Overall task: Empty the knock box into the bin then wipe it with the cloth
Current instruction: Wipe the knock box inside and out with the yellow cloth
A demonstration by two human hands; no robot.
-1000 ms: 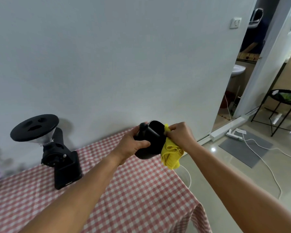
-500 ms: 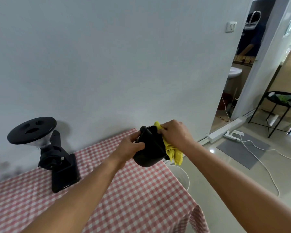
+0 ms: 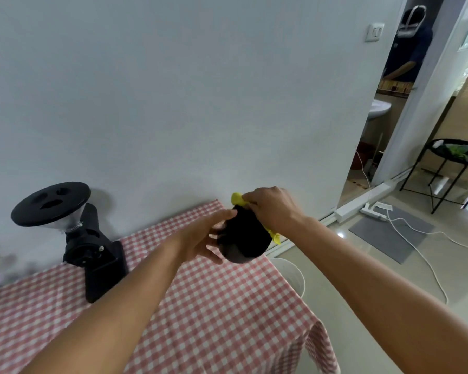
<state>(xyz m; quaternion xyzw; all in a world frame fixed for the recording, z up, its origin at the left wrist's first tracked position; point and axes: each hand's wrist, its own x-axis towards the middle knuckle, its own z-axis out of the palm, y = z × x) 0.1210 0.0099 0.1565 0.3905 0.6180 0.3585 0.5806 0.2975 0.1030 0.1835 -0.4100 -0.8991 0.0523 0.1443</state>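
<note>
Setting: pale grey-white wall fills the upper frame; a red-and-white checked tablecloth (image 3: 214, 319) covers the table across the lower left, and a doorway opens at the right edge.
Beside it: a black coffee grinder with a round hopper lid (image 3: 73, 233) stands on the cloth at the left, well apart from the hands.
Task thing: the black round knock box (image 3: 243, 238) is held in the air at frame centre, over the table's far right corner.
Bin: a white round bin (image 3: 292, 273) sits on the floor just below and right of the box.
Progress: emptying seems done, judging by the cloth already on the box; wiping is under way, and how clean the inside is cannot be told.
Left hand (image 3: 206, 241): palm against the box's left side, fingers spread and loose around it, blurred.
Right hand (image 3: 273, 211): arched over the box's top, fingers curled and pressing a yellow cloth (image 3: 238, 198) onto the rim; the cloth's tail shows under the wrist.
Left to do: finish the wipe and set the box down.
</note>
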